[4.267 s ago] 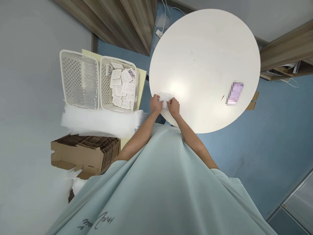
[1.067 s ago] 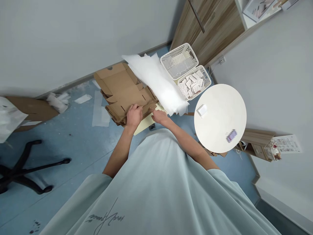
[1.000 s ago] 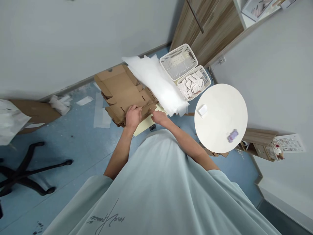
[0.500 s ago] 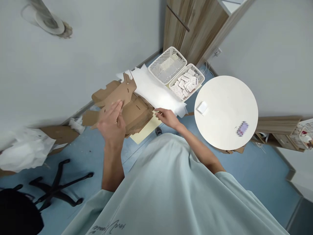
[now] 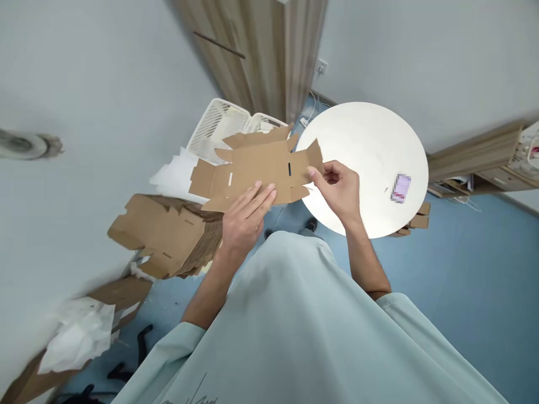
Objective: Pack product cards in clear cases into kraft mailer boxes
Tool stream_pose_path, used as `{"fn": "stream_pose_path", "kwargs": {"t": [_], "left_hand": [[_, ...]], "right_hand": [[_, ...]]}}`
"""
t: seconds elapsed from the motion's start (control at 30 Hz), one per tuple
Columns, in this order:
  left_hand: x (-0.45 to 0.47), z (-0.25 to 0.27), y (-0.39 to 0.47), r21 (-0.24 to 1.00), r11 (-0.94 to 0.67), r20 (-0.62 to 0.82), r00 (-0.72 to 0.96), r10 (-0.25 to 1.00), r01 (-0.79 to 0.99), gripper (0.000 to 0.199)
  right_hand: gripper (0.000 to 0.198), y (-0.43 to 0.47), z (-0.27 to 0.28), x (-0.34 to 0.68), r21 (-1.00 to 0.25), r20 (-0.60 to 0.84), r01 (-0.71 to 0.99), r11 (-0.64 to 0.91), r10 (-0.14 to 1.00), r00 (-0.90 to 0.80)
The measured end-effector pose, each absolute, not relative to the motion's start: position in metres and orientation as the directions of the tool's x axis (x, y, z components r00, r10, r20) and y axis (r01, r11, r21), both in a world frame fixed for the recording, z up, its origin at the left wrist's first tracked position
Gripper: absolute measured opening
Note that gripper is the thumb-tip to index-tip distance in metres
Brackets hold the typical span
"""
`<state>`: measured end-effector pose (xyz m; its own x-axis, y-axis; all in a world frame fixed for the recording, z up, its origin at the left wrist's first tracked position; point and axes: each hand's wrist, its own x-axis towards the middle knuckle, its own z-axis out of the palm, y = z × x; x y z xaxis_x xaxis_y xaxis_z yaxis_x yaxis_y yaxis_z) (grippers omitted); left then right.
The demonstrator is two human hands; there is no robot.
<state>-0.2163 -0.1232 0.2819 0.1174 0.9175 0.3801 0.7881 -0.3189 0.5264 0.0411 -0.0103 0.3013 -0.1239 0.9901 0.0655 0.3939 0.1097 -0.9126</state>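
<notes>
An unfolded brown cardboard box blank [image 5: 261, 167] is held up in front of me, its flaps spread and its slots showing. My left hand [image 5: 248, 216] grips its near edge, fingers stretched over the upper face and thumb hidden. At the right end, my right hand [image 5: 339, 185] pinches an upturned end flap between thumb and fingers. To the left, below the held piece, is a stack of more flat box blanks [image 5: 168, 233].
A round white table [image 5: 366, 140] stands at right with a blurred purple item [image 5: 400, 188] on it. Behind the held cardboard are white baskets [image 5: 217, 120] and white sheets [image 5: 174, 174]. Several folded boxes [image 5: 419, 216] show beside the table; a wooden cabinet [image 5: 261, 50] stands behind.
The box blank has come off the stack and moved right, towards the table. My right hand has taken hold of its end flap. The view has turned right.
</notes>
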Motion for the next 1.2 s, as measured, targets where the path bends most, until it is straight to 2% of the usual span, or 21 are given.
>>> {"fn": "stream_pose_path", "kwargs": {"t": [0.13,0.33,0.53,0.63,0.8,0.9,1.03,1.1,1.2], "left_hand": [[-0.144,0.25,-0.071,0.524,-0.428,0.315,0.299,0.901,0.736,0.057],[-0.034,0.166,-0.01,0.557,-0.534,0.119,0.576,0.809,0.636,0.058],[0.037,0.093,0.013,0.536,-0.605,-0.039,0.733,0.679,0.589,0.059],[0.058,0.067,0.019,0.503,-0.64,-0.163,0.791,0.59,0.581,0.06],[0.084,0.035,0.018,0.43,-0.673,-0.354,0.798,0.487,0.602,0.068],[0.089,0.025,0.012,0.393,-0.67,-0.436,0.769,0.468,0.63,0.071],[0.077,0.019,0.006,0.406,-0.596,-0.496,0.715,0.493,0.693,0.076],[0.065,0.017,0.006,0.398,-0.541,-0.518,0.668,0.535,0.741,0.078],[0.047,0.013,0.011,0.368,-0.466,-0.551,0.592,0.588,0.805,0.076]], "right_hand": [[0.053,0.008,0.275,0.13,-0.909,-0.019,0.416,-0.028,0.999,0.027],[0.055,0.011,0.203,0.24,-0.877,-0.214,0.392,-0.277,0.957,0.198],[0.065,-0.004,0.115,0.306,-0.841,-0.383,0.281,-0.462,0.875,0.295],[0.067,-0.012,0.079,0.323,-0.813,-0.443,0.239,-0.531,0.831,0.336],[0.063,-0.028,0.038,0.336,-0.75,-0.523,0.213,-0.626,0.759,0.388],[0.055,-0.037,0.022,0.342,-0.713,-0.566,0.215,-0.668,0.728,0.388],[0.045,-0.041,0.013,0.351,-0.588,-0.653,0.306,-0.749,0.663,0.368],[0.047,-0.038,0.015,0.354,-0.536,-0.611,0.423,-0.73,0.682,0.403],[0.059,-0.024,0.021,0.352,-0.514,-0.47,0.591,-0.622,0.78,0.413]]}}
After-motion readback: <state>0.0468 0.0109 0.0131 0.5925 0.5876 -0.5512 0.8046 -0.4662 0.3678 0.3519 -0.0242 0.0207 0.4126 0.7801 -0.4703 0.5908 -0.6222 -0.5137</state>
